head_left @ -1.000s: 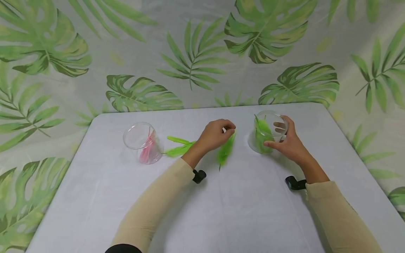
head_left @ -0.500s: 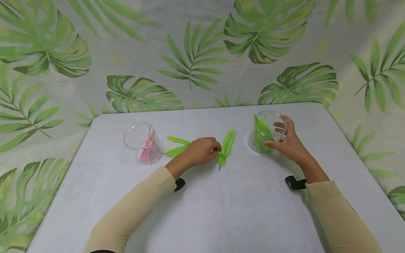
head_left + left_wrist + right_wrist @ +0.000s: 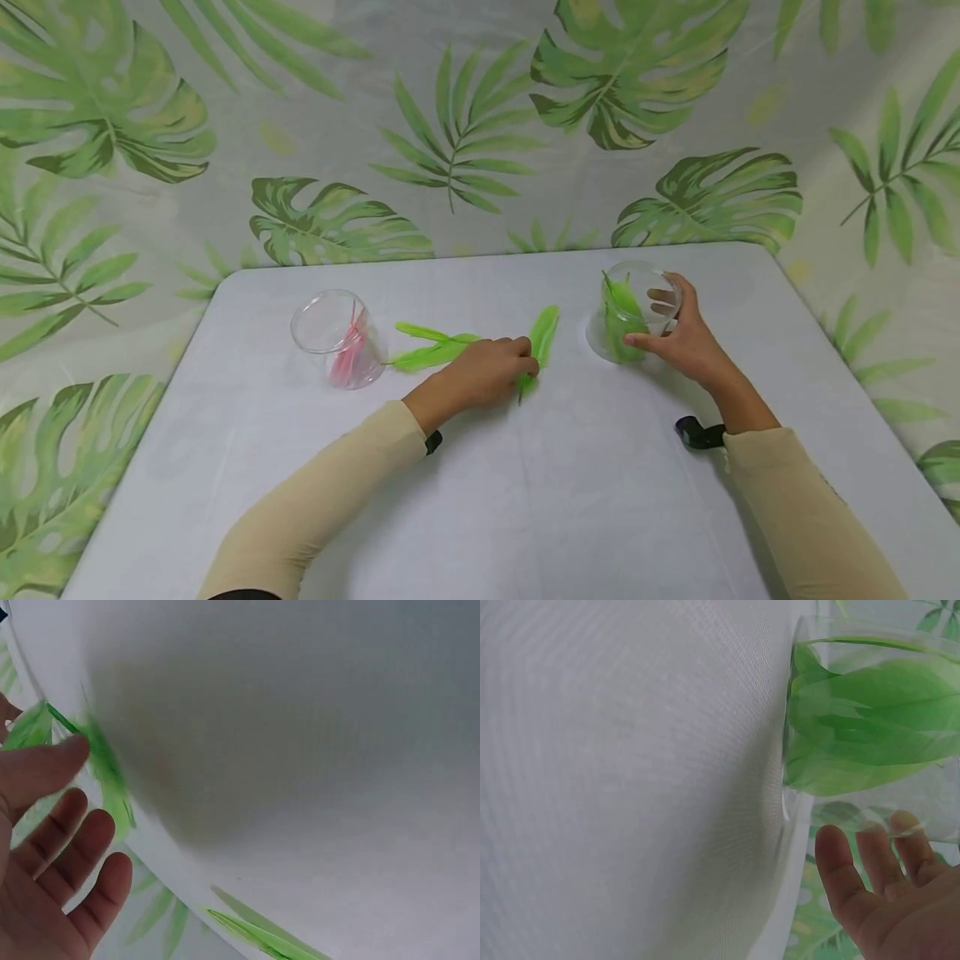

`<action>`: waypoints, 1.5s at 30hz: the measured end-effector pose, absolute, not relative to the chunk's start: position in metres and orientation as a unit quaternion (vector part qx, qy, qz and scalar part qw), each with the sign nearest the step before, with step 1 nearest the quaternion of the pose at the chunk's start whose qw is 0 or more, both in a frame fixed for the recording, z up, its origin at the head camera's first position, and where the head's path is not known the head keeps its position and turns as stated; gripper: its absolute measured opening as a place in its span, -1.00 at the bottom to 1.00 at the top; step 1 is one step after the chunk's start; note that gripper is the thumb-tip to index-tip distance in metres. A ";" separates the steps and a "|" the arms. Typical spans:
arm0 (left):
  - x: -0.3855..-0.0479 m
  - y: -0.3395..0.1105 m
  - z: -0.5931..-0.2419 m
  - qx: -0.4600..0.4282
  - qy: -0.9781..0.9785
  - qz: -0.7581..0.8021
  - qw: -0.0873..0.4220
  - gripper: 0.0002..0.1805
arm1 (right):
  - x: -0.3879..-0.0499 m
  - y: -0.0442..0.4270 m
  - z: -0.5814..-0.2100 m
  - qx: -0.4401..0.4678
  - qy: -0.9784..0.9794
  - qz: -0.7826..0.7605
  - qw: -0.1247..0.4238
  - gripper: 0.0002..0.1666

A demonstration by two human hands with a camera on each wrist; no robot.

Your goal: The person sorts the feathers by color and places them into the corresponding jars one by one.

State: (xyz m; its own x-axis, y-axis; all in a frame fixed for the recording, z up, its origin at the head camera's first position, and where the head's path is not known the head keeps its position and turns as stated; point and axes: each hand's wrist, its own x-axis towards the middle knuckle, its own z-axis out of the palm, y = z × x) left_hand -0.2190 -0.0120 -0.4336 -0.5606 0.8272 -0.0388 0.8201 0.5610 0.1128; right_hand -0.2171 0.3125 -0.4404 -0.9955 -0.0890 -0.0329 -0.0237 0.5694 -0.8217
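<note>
In the head view, my left hand point(image 3: 491, 368) is over the lower part of a bright green feather point(image 3: 544, 327) lying mid-table. In the left wrist view its thumb and fingers stand apart, with the feather point(image 3: 111, 776) just beyond the thumb tip; whether they touch it cannot be seen. My right hand point(image 3: 686, 342) holds a clear glass jar point(image 3: 654, 279) around its right side, thumb in front and fingers behind. Several green feathers point(image 3: 877, 712) stand inside that jar, which rests upright on the table.
To the left stands a second clear glass jar point(image 3: 315, 329) with pink strands or feathers point(image 3: 351, 354) inside. More green feathers point(image 3: 431, 357) lie between that jar and my left hand. The white table point(image 3: 570, 483) meets a leaf-patterned cloth point(image 3: 480, 125) at the back.
My left hand has moved from the feather's upper end, back to its left, then slightly right over its lower part. My right hand and the jar stay in place.
</note>
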 end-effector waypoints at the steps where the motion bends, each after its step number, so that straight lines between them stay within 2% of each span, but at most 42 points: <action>1: -0.219 -0.011 -0.435 0.470 0.881 0.036 0.048 -0.68 | -0.217 0.312 -0.441 -0.032 0.885 -0.463 0.036 0.36; 7: -0.215 -0.012 -0.437 0.474 0.877 0.018 0.070 -0.78 | -0.216 0.312 -0.439 -0.034 0.885 -0.463 0.037 0.36; 14: -0.215 -0.013 -0.436 0.478 0.877 0.013 0.043 -0.89 | -0.216 0.312 -0.438 -0.035 0.883 -0.466 0.039 0.37; 25: -0.217 -0.018 -0.420 0.487 0.871 0.066 0.005 -0.84 | -0.217 0.312 -0.440 -0.035 0.883 -0.467 0.036 0.37; 37: -0.225 -0.036 -0.378 0.446 0.879 0.163 -0.038 -0.87 | -0.217 0.312 -0.441 -0.031 0.886 -0.462 0.040 0.39; 45: -0.234 -0.056 -0.343 0.410 0.873 0.262 -0.046 -0.86 | -0.218 0.313 -0.442 -0.029 0.886 -0.460 0.045 0.40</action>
State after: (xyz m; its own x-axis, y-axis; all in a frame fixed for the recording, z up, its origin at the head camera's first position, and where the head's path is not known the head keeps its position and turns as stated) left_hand -0.2336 -0.0562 -0.3428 -0.6596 0.6912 0.2954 0.7397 0.5270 0.4185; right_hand -0.2176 0.3135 -0.4418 -0.9943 -0.0923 -0.0525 -0.0102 0.5748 -0.8182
